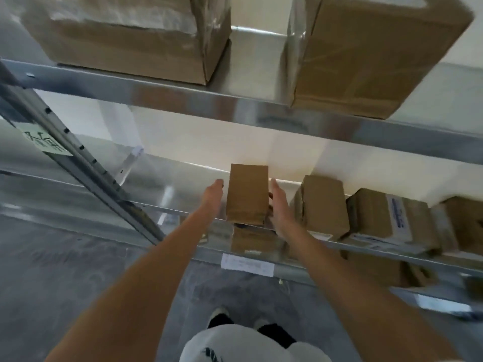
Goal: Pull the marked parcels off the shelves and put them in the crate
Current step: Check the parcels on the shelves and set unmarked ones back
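Head view: left hand (213,198), right hand (281,207) spread flat, flanking parcel (247,195).

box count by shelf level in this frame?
Upper shelf, large brown cardboard boxes: 2
Middle shelf, small brown cardboard parcels: 4
Total: 6
Boxes on the level below are too blurred to count.

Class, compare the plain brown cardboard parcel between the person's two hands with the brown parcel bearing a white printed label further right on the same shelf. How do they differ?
The plain brown cardboard parcel shows no label; the white-labelled brown parcel carries blue print. The plain one has the left hand and right hand at its sides; the labelled one is untouched. The plain one stands apart; the labelled one sits close among neighbouring parcels. Both are brown cardboard on the metal shelf.
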`<state>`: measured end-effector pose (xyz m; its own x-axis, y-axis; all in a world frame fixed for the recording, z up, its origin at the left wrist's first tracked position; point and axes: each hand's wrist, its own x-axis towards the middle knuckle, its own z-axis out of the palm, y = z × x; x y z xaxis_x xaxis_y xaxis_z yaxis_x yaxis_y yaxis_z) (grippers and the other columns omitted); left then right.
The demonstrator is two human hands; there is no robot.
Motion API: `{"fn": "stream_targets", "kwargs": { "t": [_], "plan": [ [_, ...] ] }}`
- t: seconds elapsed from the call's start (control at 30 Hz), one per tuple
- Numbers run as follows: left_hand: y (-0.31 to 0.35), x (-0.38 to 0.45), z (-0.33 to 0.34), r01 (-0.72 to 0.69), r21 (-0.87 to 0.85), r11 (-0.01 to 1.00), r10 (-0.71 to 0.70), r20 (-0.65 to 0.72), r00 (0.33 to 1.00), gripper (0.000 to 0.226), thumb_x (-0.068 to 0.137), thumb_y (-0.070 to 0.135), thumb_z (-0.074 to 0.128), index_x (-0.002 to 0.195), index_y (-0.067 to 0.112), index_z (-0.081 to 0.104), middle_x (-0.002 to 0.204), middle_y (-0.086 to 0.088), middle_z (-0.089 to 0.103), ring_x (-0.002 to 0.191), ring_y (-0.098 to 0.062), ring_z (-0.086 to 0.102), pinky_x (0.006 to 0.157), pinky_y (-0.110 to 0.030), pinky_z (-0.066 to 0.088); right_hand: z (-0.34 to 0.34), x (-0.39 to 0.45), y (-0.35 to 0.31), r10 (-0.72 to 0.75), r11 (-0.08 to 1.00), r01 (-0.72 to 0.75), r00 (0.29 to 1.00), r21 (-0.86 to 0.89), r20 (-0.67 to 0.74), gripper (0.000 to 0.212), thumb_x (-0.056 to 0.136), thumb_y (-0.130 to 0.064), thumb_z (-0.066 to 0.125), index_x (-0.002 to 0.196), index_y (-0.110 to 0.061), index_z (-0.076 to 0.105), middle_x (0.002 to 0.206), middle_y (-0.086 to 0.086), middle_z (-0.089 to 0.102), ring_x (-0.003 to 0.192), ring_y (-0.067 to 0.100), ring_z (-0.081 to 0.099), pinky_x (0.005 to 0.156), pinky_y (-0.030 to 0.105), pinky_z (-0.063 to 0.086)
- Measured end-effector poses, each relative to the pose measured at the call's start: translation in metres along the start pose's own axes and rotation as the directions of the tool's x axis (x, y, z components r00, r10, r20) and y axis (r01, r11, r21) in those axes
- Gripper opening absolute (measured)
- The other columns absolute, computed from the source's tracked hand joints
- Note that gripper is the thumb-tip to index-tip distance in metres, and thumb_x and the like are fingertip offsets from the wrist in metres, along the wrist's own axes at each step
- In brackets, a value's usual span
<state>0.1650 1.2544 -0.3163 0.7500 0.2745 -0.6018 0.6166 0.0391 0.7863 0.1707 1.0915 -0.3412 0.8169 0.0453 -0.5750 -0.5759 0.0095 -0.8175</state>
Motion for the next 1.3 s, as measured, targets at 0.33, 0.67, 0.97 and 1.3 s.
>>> {"fn": "stream_targets", "kwargs": {
  "t": [0.33,0.67,0.97,1.3],
  "plan": [
    [-0.007,0.008,-0.009,0.033,-0.152,0.988,-0.013,0.129,0.992,0.037,0.101,0.035,0.033,0.124,0.021,0.059,0.117,0.001,0.06,0.105,-0.022,0.055,0.084,-0.037,0.048,0.015,-0.019,0.011,0.04,0.997,-0.034,0.997,0.076,-0.073,0.063,0.095,-0.069,0.032,0.137,-0.026,0.05,0.122,-0.007,0.055,0.111,0.017,0.052,0.091,0.034,0.044],
    [0.002,0.002,-0.033,-0.023,-0.262,0.965,0.085,0.229,0.97,0.037,0.1,0.038,0.03,0.101,0.018,0.061,0.107,-0.002,0.065,0.086,-0.015,0.058,0.085,-0.031,0.045,0.017,-0.039,0.003,-0.082,0.988,0.113,0.962,0.106,-0.26,0.046,0.104,-0.047,0.035,0.123,-0.017,0.065,0.115,0.005,0.071,0.112,0.023,0.062,0.108,0.042,0.042],
    [0.002,-0.007,-0.041,-0.026,-0.176,0.984,0.071,0.253,0.965,0.051,0.103,0.046,0.019,0.116,0.022,0.063,0.136,-0.007,0.057,0.125,-0.029,0.048,0.114,-0.043,0.025,0.024,-0.05,-0.002,-0.108,0.99,0.13,0.952,0.058,-0.287,0.05,0.102,-0.055,0.029,0.093,-0.027,0.068,0.103,0.001,0.072,0.104,0.017,0.062,0.11,0.047,0.034],
    [0.001,-0.011,-0.036,-0.06,-0.094,0.994,0.082,0.247,0.966,0.052,0.102,0.048,0.021,0.117,0.025,0.065,0.13,-0.005,0.059,0.127,-0.026,0.047,0.111,-0.044,0.032,0.024,-0.054,0.001,-0.082,0.991,0.11,0.948,0.075,-0.306,0.058,0.097,-0.065,0.033,0.105,-0.024,0.072,0.105,0.007,0.072,0.113,0.027,0.062,0.108,0.048,0.039]
  ]
}}
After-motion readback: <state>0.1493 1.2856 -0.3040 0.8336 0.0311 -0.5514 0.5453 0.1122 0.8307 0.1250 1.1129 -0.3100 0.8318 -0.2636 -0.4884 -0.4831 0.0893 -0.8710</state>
